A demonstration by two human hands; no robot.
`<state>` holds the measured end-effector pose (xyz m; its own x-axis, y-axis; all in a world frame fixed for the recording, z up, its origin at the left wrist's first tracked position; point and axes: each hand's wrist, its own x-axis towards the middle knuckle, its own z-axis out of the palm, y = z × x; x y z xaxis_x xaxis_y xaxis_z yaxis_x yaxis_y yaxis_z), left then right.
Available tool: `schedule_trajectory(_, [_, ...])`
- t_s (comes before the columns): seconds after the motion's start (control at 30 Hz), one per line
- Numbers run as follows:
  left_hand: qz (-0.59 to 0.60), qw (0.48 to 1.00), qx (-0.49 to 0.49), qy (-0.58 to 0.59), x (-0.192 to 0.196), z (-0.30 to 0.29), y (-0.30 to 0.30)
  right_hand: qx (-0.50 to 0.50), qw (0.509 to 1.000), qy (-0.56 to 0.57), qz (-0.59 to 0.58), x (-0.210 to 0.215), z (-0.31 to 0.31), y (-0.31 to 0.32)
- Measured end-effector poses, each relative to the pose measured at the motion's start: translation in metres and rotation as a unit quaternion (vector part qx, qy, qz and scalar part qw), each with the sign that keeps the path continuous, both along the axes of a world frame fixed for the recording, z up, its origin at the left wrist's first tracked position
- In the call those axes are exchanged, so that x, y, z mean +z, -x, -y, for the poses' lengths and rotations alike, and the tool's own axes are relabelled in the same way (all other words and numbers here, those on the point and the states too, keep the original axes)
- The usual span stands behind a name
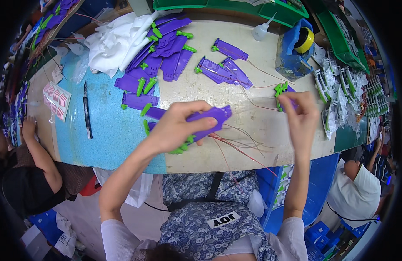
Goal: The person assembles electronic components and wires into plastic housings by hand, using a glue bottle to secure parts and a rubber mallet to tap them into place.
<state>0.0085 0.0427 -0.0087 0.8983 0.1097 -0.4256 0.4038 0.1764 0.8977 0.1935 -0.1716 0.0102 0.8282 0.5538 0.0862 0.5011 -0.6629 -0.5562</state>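
Above the near edge of the workbench (253,143), the left hand (177,128) is closed around a purple plastic shell (211,117) with a green clip at its lower end, held tilted just off the surface; thin red wires (240,148) trail from it across the bench; the right hand (301,115) pinches something small beside a green clip piece (279,90), though what exactly I cannot tell; farther back lies a heap of purple shells (161,61), a white cloth (114,39), a glue bottle (261,29). Those loose wires could snag on fingers or neighbouring parts and pull free, I judge; the tilted shell might slip too.
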Motion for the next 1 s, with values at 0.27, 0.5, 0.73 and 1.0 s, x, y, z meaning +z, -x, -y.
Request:
schedule_trajectory(0.27, [-0.041, 0.987, 0.024, 0.151, 0.007, -0.012, -0.006, 0.28, 0.941, -0.184, 0.048, -0.012, -0.051, 0.038])
schedule_trajectory(0.5, [-0.057, 0.979, 0.033, 0.192, 0.003, -0.01, -0.005, 0.131, 0.971, -0.181, -0.082, -0.02, -0.039, 0.042])
schedule_trajectory(0.73, [-0.064, 0.998, 0.015, 0.021, -0.001, -0.001, 0.001, 0.268, 0.945, -0.182, 0.036, -0.009, -0.058, 0.043])
schedule_trajectory(1.0, [0.121, 0.864, -0.069, -0.484, 0.002, 0.032, 0.027, 0.257, 0.951, -0.111, 0.134, -0.072, -0.056, 0.032])
